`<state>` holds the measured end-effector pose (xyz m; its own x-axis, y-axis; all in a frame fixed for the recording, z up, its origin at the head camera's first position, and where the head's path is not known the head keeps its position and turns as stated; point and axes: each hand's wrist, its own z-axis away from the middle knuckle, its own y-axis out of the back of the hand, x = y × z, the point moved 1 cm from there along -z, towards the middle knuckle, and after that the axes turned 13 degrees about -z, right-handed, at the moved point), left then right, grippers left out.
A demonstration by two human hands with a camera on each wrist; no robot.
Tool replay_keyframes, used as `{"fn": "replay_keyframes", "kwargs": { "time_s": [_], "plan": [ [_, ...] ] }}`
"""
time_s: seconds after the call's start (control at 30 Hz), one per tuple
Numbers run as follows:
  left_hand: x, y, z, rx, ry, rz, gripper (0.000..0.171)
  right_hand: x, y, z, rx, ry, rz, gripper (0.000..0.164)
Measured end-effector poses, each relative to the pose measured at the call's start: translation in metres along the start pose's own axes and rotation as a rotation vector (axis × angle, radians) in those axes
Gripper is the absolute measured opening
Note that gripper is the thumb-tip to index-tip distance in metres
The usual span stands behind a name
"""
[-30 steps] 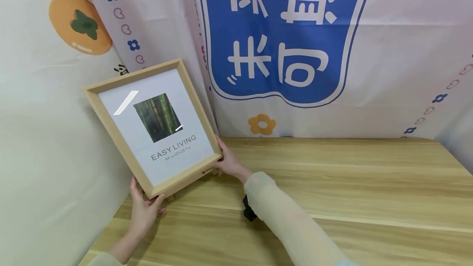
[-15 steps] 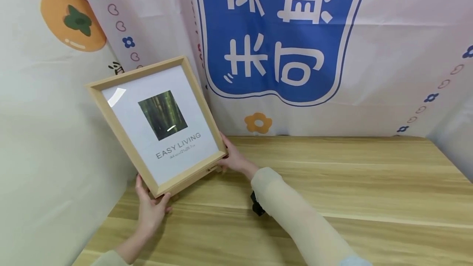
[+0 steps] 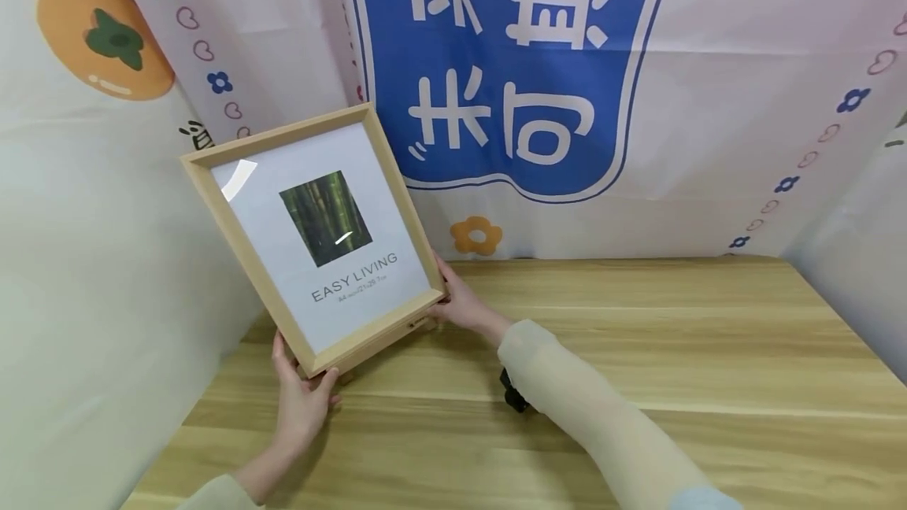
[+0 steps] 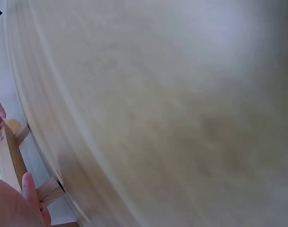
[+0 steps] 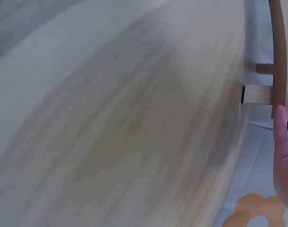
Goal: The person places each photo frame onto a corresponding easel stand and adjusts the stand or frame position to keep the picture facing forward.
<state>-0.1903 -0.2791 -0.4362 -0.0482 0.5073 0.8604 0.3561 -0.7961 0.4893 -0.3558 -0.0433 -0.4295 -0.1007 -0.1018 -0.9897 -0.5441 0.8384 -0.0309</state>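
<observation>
A light wooden picture frame (image 3: 251, 258) stands tilted at the left of the head view, a bamboo print and "EASY LIVING" behind its glossy front. It rests on a wooden stand whose ledge (image 3: 383, 343) shows below it; stubby feet (image 4: 50, 190) reach the table. My left hand (image 3: 303, 404) grips the lower left corner, thumb in front and a finger up the side. At the lower right corner my right hand (image 3: 464, 301) holds on, some fingers hidden behind. In the right wrist view, a finger (image 5: 280, 135) touches the stand's edge.
The wood-grain table (image 3: 638, 337) stretches to the right. A white patterned cloth with a blue emblem (image 3: 524, 132) hangs behind it, and a pale cloth (image 3: 106, 258) hangs close on the left. A small black device (image 3: 513, 393) shows under the right forearm.
In the head view, the picture frame and both hands have shifted slightly right, while the backdrop has slid left. Both hands keep their grip.
</observation>
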Motion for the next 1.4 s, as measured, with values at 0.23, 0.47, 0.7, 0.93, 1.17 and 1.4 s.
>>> {"fn": "replay_keyframes", "kwargs": {
  "time_s": [0.23,0.47,0.7,0.93,1.17,1.4],
  "plan": [
    [0.008,-0.019,-0.003,-0.045,-0.015,0.039,0.109,0.0,0.023,0.016,0.059,0.035,0.019,0.104],
    [0.015,-0.033,-0.004,-0.079,-0.02,0.048,0.109,-0.003,0.038,0.034,0.095,0.013,0.027,0.104],
    [0.02,-0.044,-0.003,-0.108,-0.059,0.05,0.109,-0.004,0.049,0.05,0.149,0.03,0.04,0.107],
    [0.03,-0.055,-0.002,-0.131,-0.093,0.042,0.107,-0.007,0.06,0.071,0.197,0.041,0.049,0.106],
    [0.039,-0.072,-0.002,-0.187,-0.114,0.031,0.103,-0.009,0.074,0.095,0.258,0.047,0.037,0.107],
    [0.046,-0.087,-0.001,-0.233,-0.13,0.031,0.101,-0.012,0.086,0.121,0.309,0.076,0.124,0.108]
  ]
}}
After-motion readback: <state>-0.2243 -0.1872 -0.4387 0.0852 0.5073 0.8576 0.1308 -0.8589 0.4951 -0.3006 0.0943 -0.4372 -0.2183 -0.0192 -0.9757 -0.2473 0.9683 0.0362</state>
